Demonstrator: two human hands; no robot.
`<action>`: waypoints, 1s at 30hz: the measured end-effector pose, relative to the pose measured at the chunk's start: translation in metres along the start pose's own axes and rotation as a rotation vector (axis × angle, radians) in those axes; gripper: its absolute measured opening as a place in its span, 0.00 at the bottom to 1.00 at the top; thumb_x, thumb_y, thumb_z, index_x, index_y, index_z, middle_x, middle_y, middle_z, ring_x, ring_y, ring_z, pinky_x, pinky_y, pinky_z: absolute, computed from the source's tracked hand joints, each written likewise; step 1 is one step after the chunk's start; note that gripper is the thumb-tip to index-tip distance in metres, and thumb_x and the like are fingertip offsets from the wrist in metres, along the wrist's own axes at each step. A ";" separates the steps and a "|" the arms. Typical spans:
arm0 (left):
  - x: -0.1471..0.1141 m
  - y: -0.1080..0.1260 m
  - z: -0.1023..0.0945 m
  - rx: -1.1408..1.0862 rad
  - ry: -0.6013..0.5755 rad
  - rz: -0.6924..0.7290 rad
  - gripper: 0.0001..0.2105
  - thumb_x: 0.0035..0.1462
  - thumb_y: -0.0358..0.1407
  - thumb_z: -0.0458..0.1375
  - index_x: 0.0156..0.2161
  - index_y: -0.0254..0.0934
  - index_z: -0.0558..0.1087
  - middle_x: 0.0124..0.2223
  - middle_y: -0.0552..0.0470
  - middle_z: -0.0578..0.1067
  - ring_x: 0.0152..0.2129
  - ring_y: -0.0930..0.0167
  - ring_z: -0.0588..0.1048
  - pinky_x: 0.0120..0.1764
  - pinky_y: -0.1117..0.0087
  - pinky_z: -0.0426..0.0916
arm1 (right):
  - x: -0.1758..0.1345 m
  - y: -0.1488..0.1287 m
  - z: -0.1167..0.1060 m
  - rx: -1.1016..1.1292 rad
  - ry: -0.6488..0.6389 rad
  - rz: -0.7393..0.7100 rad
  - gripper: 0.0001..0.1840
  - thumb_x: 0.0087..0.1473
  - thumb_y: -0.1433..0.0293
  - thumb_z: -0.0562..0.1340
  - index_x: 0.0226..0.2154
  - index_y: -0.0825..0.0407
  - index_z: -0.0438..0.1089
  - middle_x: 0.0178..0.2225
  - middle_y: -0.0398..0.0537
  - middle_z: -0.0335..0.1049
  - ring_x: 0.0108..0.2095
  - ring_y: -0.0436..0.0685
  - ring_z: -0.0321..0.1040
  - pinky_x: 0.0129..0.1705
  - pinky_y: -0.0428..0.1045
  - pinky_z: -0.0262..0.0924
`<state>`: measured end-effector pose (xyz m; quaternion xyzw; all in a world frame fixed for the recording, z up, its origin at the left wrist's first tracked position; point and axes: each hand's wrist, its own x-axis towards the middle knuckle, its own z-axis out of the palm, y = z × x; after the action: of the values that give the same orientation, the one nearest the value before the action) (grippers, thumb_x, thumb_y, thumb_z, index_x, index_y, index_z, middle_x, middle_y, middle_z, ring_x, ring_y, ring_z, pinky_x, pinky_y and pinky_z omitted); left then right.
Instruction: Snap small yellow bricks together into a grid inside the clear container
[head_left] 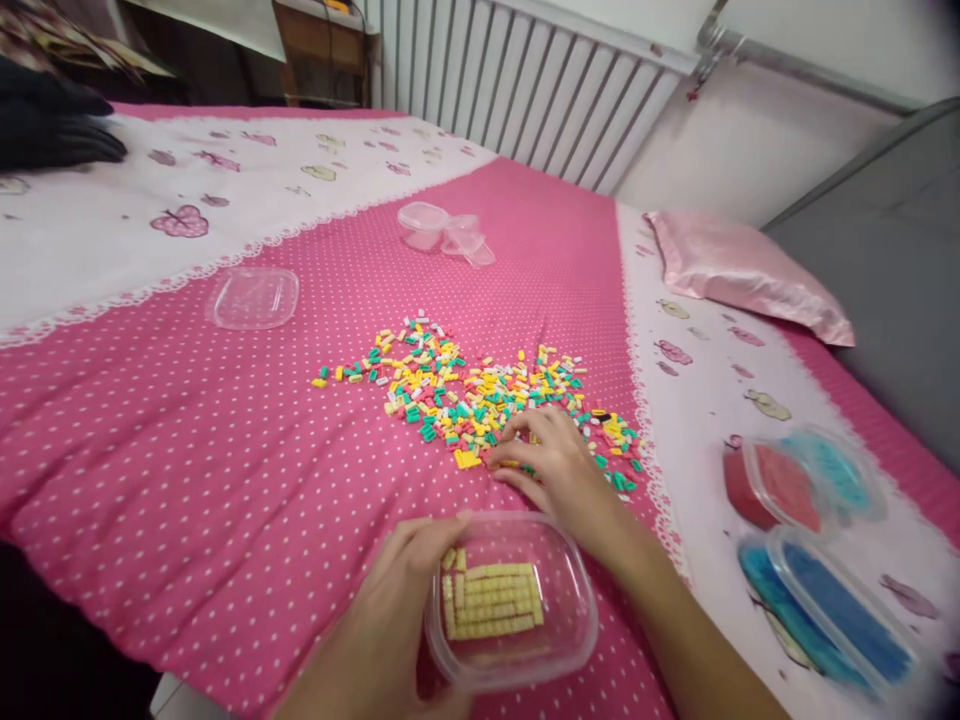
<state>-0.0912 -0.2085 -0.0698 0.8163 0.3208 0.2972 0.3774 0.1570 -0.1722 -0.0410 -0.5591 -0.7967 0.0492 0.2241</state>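
Observation:
My left hand (409, 590) is closed around the left side of a clear plastic container (574, 630). Inside it, small pale yellow bricks (499, 600) lie in neat rows, with a few loose ones at the upper left corner. Just beyond the container, my right hand (551, 460) reaches down to the near edge of a pile of small bricks (480, 395) in yellow, green, white, pink and cream. Its thumb and forefinger are drawn together at the tips in a pinch; whatever is between them is too small to make out. A flat yellow cluster (466, 459) lies left of those fingertips.
On the pink dotted bedspread (337, 500) sit a clear lid (255, 298) and clear empty containers (424, 225). At right stand containers of red (780, 485) and blue (844, 605) contents. A pink pillow (750, 270) lies farther back. A black-gloved hand (60, 125) shows at far left.

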 end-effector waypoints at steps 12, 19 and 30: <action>-0.001 0.007 -0.005 0.035 -0.085 -0.032 0.40 0.51 0.28 0.62 0.66 0.48 0.51 0.58 0.46 0.70 0.56 0.61 0.71 0.55 0.57 0.74 | -0.001 0.004 0.006 0.020 -0.044 -0.201 0.06 0.64 0.71 0.62 0.38 0.51 0.76 0.37 0.46 0.78 0.41 0.57 0.63 0.47 0.54 0.59; -0.011 0.016 -0.020 0.497 0.116 0.231 0.30 0.60 0.47 0.63 0.63 0.42 0.60 0.65 0.42 0.63 0.62 0.57 0.61 0.64 0.51 0.59 | -0.002 0.004 -0.021 0.022 0.084 -0.214 0.04 0.61 0.71 0.65 0.39 0.49 0.77 0.36 0.44 0.80 0.40 0.57 0.67 0.45 0.55 0.61; -0.005 0.040 -0.024 0.884 -0.028 0.282 0.20 0.58 0.33 0.55 0.56 0.31 0.71 0.64 0.35 0.67 0.61 0.49 0.62 0.63 0.46 0.48 | -0.035 -0.092 -0.029 -0.035 -0.119 0.135 0.10 0.59 0.76 0.62 0.29 0.47 0.66 0.26 0.38 0.69 0.25 0.53 0.67 0.26 0.51 0.50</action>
<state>-0.0994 -0.2223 -0.0255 0.9384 0.2976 0.1694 -0.0468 0.0985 -0.2434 0.0043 -0.6113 -0.7700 0.0832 0.1628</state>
